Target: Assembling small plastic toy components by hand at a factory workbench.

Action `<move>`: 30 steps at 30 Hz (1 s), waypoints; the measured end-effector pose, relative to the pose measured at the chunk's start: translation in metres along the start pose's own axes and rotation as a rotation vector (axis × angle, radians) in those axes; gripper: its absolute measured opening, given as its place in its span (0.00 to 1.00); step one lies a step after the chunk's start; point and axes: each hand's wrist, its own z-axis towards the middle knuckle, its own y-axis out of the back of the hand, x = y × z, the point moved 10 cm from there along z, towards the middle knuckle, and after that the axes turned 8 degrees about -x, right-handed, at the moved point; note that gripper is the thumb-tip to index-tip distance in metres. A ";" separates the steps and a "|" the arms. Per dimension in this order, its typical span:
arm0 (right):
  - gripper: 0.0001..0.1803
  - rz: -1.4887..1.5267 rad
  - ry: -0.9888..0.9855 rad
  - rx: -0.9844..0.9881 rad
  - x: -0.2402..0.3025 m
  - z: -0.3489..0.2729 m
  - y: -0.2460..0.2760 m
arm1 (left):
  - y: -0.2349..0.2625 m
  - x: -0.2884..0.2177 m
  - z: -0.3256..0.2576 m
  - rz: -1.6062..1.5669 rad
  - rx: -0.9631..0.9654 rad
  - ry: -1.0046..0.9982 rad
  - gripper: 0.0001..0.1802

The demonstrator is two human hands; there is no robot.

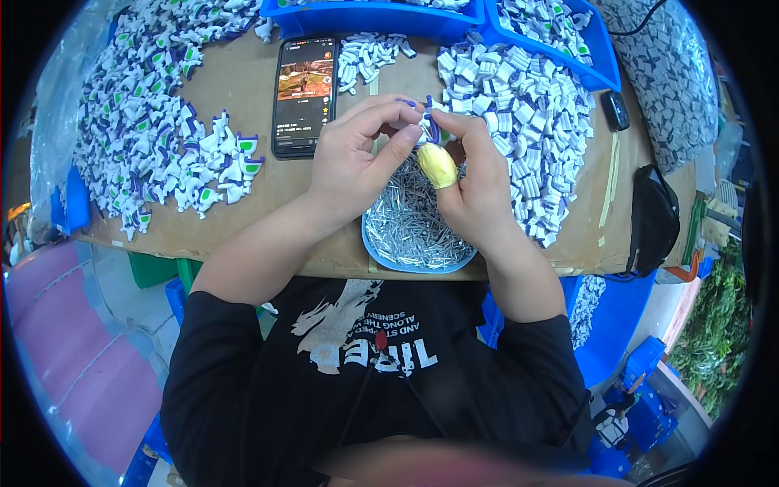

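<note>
Both of my hands meet over a light blue tub (375, 253) of loose metal pins (418, 231). Between their fingertips is a small purple and white plastic part (433, 128), largely covered by the fingers. My left hand (357, 150) pinches it from the left with thumb and forefinger. From the right, my right hand (480, 183) grips it too, its thumb wrapped in a yellow covering (437, 166). Whether a pin is also in the fingers, I cannot tell.
A phone (305, 97) with a lit screen lies beside my left hand. White-and-purple parts heap up at left (154, 122) and right (527, 122). Blue bins (381, 20) line the back. A black pouch (654, 219) and small black object (615, 110) lie at right.
</note>
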 end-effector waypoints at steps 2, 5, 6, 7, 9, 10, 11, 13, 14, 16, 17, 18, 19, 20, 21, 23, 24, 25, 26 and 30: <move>0.20 0.024 -0.004 0.005 0.000 0.001 0.000 | 0.000 0.004 0.000 -0.054 0.004 0.034 0.10; 0.20 0.161 -0.195 0.128 -0.013 0.001 -0.005 | 0.001 0.008 0.001 -0.088 0.019 0.080 0.10; 0.20 0.160 -0.194 0.130 -0.015 0.002 -0.003 | 0.001 0.008 0.001 -0.068 0.029 0.092 0.10; 0.19 0.155 -0.188 0.160 -0.016 0.002 -0.005 | 0.003 0.007 0.001 -0.069 0.027 0.091 0.10; 0.18 0.146 -0.184 0.188 -0.019 0.001 -0.008 | 0.003 0.002 0.002 0.134 0.053 0.054 0.10; 0.18 0.061 -0.077 0.145 -0.013 0.003 -0.005 | 0.003 0.001 0.003 0.132 0.053 0.054 0.10; 0.18 -0.022 0.030 0.103 -0.005 0.003 -0.002 | 0.003 0.000 0.003 0.159 0.055 0.043 0.10; 0.18 -0.028 0.051 0.115 -0.007 0.005 -0.003 | 0.005 0.000 0.004 0.185 0.056 0.034 0.10; 0.18 -0.034 0.071 0.127 -0.006 0.005 -0.003 | 0.005 0.002 0.005 0.165 0.089 0.040 0.10; 0.18 -0.021 0.049 0.159 -0.003 0.008 -0.005 | 0.005 0.002 0.006 0.145 0.123 0.046 0.09; 0.19 -0.008 0.027 0.188 -0.003 0.009 -0.008 | 0.007 0.003 0.006 0.066 0.108 0.108 0.09; 0.19 -0.009 0.028 0.188 -0.002 0.009 -0.009 | 0.008 0.005 0.005 -0.013 0.094 0.169 0.08; 0.19 0.044 0.018 0.188 -0.001 0.008 -0.010 | 0.006 0.006 0.004 -0.014 0.095 0.169 0.08; 0.19 0.096 0.007 0.186 0.000 0.007 -0.011 | 0.007 0.008 0.002 -0.149 0.056 0.211 0.08; 0.19 0.095 0.006 0.184 0.000 0.006 -0.012 | 0.007 0.011 0.000 -0.284 0.018 0.253 0.09; 0.18 0.296 -0.155 0.208 -0.012 0.002 -0.016 | 0.008 0.014 0.002 -0.328 0.013 0.290 0.10; 0.18 0.297 -0.156 0.206 -0.011 0.001 -0.016 | 0.008 0.016 0.002 -0.371 0.007 0.328 0.11; 0.18 0.364 -0.213 0.212 -0.014 0.000 -0.017 | 0.007 0.015 0.002 -0.370 0.009 0.328 0.11; 0.17 0.432 -0.269 0.220 -0.016 -0.002 -0.019 | 0.007 0.014 0.003 -0.373 0.010 0.325 0.11; 0.18 0.475 -0.279 0.196 -0.018 -0.003 -0.020 | 0.008 0.012 0.001 -0.350 0.000 0.276 0.10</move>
